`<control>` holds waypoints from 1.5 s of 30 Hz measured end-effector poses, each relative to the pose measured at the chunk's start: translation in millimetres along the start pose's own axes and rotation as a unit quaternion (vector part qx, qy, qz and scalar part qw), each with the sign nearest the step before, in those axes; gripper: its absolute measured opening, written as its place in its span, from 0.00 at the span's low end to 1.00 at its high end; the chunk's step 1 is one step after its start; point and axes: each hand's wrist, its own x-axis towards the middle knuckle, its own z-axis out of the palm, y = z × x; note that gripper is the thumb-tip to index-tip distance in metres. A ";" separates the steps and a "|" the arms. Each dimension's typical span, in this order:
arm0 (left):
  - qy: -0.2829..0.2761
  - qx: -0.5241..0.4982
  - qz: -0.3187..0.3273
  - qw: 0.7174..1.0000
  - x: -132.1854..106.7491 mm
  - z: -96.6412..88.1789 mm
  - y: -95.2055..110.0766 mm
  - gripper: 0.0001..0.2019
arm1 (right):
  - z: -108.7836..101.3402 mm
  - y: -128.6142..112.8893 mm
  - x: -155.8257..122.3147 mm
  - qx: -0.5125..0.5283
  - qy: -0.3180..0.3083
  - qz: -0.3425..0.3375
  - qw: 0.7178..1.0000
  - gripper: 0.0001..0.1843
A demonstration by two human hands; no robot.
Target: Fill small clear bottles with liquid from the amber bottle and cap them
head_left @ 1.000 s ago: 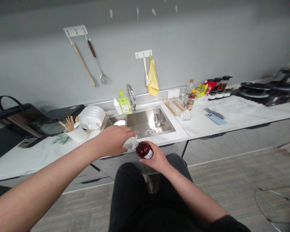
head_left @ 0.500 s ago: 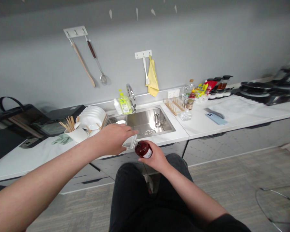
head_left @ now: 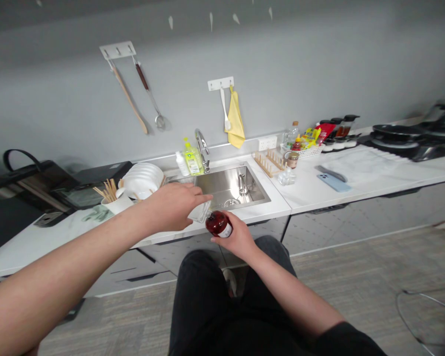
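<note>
Two hands in view; grips?

Left hand: fingers pressed together, curving over a clear glass dish. Right hand: fingers wrapped around a dark red bottle.

Location?

Both over the near counter edge, before the steel sink.

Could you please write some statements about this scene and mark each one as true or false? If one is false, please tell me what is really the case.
1. The right hand holds a dark red bottle with a white label. True.
2. The left hand holds the yellow cloth. False: the cloth hangs from a wall hook, and the left hand holds a clear glass.
3. Wooden chopsticks stand in a white cup left of the sink. True.
4. The blue phone lies inside the sink. False: it lies on the counter to the right of the sink.
</note>
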 end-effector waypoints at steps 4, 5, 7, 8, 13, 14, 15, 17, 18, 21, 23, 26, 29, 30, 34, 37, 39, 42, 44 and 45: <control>0.002 -0.002 0.002 1.000 3.0 -0.4 -1.2 0.41 | -0.8 -2.8 2.6 0.003 0.005 -0.003 1.000 0.47; 0.003 -0.001 0.002 1.000 3.7 -0.8 -1.2 0.41 | -1.0 -3.0 3.1 0.004 0.005 -0.002 1.000 0.47; 0.007 0.002 0.006 1.000 5.1 -2.0 -1.0 0.41 | -1.4 -2.9 3.9 0.007 0.006 -0.001 1.000 0.47; 0.008 0.004 0.009 1.000 5.7 -2.8 -0.9 0.41 | -1.5 -2.6 4.1 0.008 0.006 -0.002 1.000 0.47; 0.006 0.005 0.011 1.000 9.1 -6.3 0.5 0.40 | -2.1 -1.0 5.2 0.003 0.011 0.000 1.000 0.48; 0.005 0.005 0.011 1.000 9.8 -6.7 0.7 0.40 | -2.1 -0.8 5.5 0.003 0.012 0.001 1.000 0.48; 0.005 0.006 0.011 1.000 10.4 -7.2 1.0 0.40 | -2.2 -0.5 5.7 0.003 0.013 0.001 1.000 0.48; 0.003 0.008 0.012 1.000 11.6 -8.1 1.7 0.40 | -2.1 0.2 6.1 0.005 0.014 0.001 1.000 0.48; 0.002 0.009 0.012 1.000 12.1 -8.6 2.1 0.39 | -2.0 0.6 6.3 0.006 0.014 0.002 1.000 0.48; -0.001 0.015 0.014 1.000 13.5 -10.8 3.4 0.39 | -1.6 1.5 6.9 0.008 0.015 0.007 1.000 0.50; -0.002 0.025 0.016 1.000 14.2 -12.4 4.3 0.39 | -1.6 1.7 7.3 0.008 0.016 0.009 1.000 0.50; -0.004 0.041 0.021 0.999 15.6 -14.5 6.0 0.39 | -2.0 1.0 7.8 0.010 0.017 0.007 1.000 0.49; -0.010 0.050 0.020 0.999 17.5 -16.7 8.2 0.39 | -2.6 0.3 8.1 0.011 0.018 0.006 1.000 0.48; -0.012 0.052 0.021 0.998 18.2 -17.7 9.0 0.39 | -2.7 0.2 8.3 0.011 0.020 0.006 1.000 0.48; -0.012 0.058 0.021 0.998 20.5 -22.7 11.8 0.38 | -3.0 1.1 9.2 0.016 0.022 0.006 1.000 0.48; -0.013 0.062 0.017 0.998 21.5 -26.7 12.7 0.39 | -2.8 2.2 10.4 0.015 0.025 0.008 1.000 0.48; -0.013 0.066 0.016 0.998 22.0 -28.8 12.9 0.40 | -2.6 2.8 11.3 0.011 0.028 0.005 1.000 0.48; -0.011 0.066 0.015 0.998 22.6 -31.1 13.0 0.39 | -2.4 2.9 12.9 0.009 0.030 0.001 1.000 0.49; -0.011 0.064 0.014 0.998 23.2 -32.2 12.9 0.40 | -2.4 2.5 14.0 0.010 0.031 -0.001 0.999 0.49; -0.011 0.062 0.014 0.998 23.6 -32.7 12.8 0.40 | -2.6 2.2 14.5 0.010 0.032 -0.002 0.999 0.49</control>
